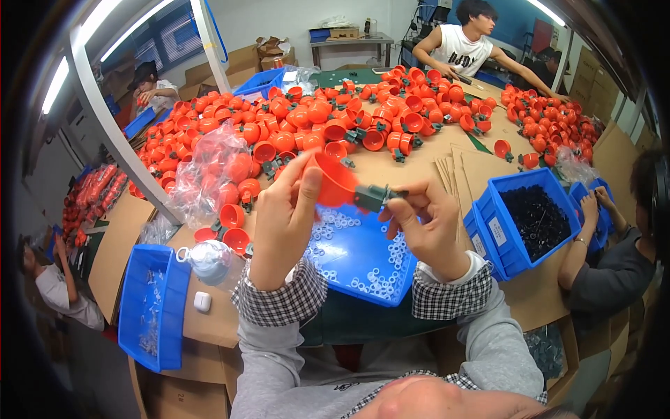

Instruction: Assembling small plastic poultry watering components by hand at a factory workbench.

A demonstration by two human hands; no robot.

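My left hand point(279, 222) grips a red drinker cup point(333, 183) by its wall, thumb on one side and fingers on the other. A dark green valve fitting point(370, 198) sticks out from the cup toward the right. At that fitting's outer end my right hand point(431, 225) is closed, thumb and fingertips pinching it; a small metal-looking tip shows there. Both hands are raised over a blue tray point(359, 244) with many loose white rings in it.
Heaped red cups point(293, 115) spread across the cardboard-covered table. A blue bin point(499, 241) of small black parts stands right; another blue bin point(164, 307) with clear pieces is left, near a bottle point(211, 262) and white case point(202, 302). Other people work around the table.
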